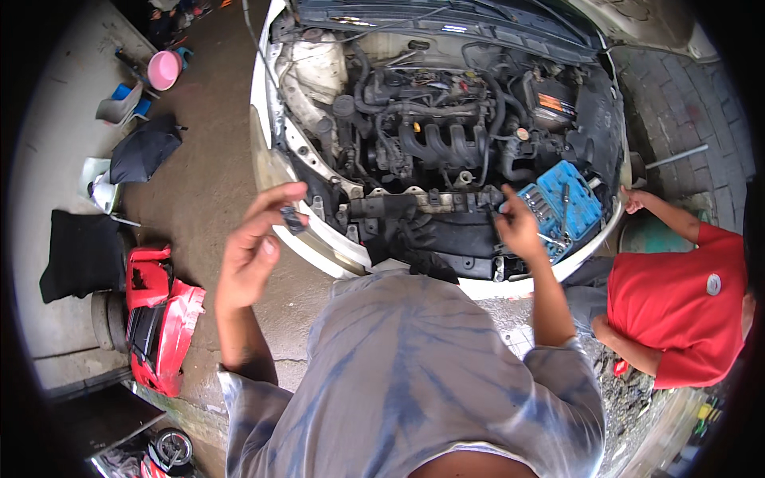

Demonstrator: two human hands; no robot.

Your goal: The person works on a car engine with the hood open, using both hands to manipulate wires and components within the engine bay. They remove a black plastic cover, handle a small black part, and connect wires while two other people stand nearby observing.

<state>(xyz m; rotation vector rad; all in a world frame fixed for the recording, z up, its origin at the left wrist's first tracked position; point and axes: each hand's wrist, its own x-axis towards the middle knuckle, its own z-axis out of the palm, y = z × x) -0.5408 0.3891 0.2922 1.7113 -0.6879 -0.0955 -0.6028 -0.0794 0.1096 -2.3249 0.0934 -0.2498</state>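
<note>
My left hand (249,247) is raised beside the car's front left corner. Its fingers hold a small black part (293,220), too small to identify. Over the front edge of the engine bay is my right hand (519,229), index finger stretched out and thumb apart, with nothing visible in it. It is nearest the blue tool case (586,195), which lies unfolded on the front right of the bay with sockets and a ratchet (566,209) in it. Black gloves (402,235) lie on the front panel. Behind them the engine (442,119) is exposed.
At the right, a person in a red shirt (677,311) rests a hand by the car's front corner. A black battery (552,102) sits in the bay. On the left are a red bumper (163,319), an umbrella (146,151), tires (107,319) and a pink basin (164,70).
</note>
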